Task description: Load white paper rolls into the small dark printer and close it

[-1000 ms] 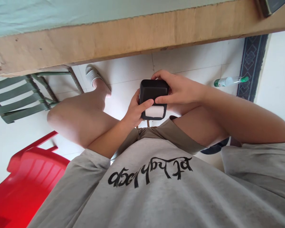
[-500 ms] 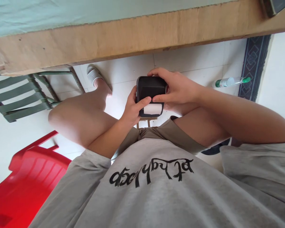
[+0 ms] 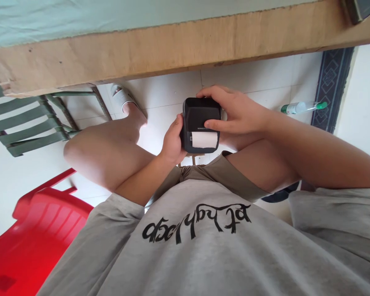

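A small black portable label printer (image 3: 202,113) is held between my two hands above my lap. White paper (image 3: 204,139) shows in the opening on its near side, with a line of tiny pale lettering above it. My left hand (image 3: 172,142) grips the printer's left side, its thumb along the edge and the other fingers hidden underneath. From the right, my right hand (image 3: 239,111) closes round the far corner and side, its thumb lying on the top face just above the paper.
A wooden-edged table (image 3: 172,45) with a pale green cover runs across in front. A green slatted chair (image 3: 27,119) stands left, a red plastic chair (image 3: 49,230) nearer me. On the tiled floor at right lies a plastic bottle (image 3: 302,107). A dark object (image 3: 357,10) sits on the table's right corner.
The printer has shifted slightly right and now shows its top more fully. My left thumb has moved off the top to the left edge. More of the white paper is visible.
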The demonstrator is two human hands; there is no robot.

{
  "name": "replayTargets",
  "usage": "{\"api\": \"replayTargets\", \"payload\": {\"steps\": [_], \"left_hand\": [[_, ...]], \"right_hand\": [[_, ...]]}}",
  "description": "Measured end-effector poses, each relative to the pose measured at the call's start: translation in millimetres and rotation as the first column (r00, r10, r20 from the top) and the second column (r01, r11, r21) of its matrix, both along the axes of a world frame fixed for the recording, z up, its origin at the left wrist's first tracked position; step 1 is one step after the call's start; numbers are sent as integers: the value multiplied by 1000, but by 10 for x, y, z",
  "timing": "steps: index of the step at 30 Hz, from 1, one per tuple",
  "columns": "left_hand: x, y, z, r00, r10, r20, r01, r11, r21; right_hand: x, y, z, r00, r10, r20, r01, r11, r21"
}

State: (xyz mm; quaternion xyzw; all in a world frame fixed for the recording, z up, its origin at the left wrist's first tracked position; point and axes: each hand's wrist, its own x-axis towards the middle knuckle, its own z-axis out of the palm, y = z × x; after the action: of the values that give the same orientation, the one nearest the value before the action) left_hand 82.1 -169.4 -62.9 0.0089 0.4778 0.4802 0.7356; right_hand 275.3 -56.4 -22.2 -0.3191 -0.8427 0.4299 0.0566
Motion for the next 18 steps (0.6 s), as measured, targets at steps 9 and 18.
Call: {"api": "replayTargets", "payload": {"steps": [9,18], "left_hand": [[-18,5,-127,994,41,-101,-38,999,27],[21,24,-143,990,81,-116,-77,996,36]], "right_hand": [[-123,-36,116,975,87,205,-69,993,-95],[-92,-54,50,971,89,223,-84,996,-30]]}}
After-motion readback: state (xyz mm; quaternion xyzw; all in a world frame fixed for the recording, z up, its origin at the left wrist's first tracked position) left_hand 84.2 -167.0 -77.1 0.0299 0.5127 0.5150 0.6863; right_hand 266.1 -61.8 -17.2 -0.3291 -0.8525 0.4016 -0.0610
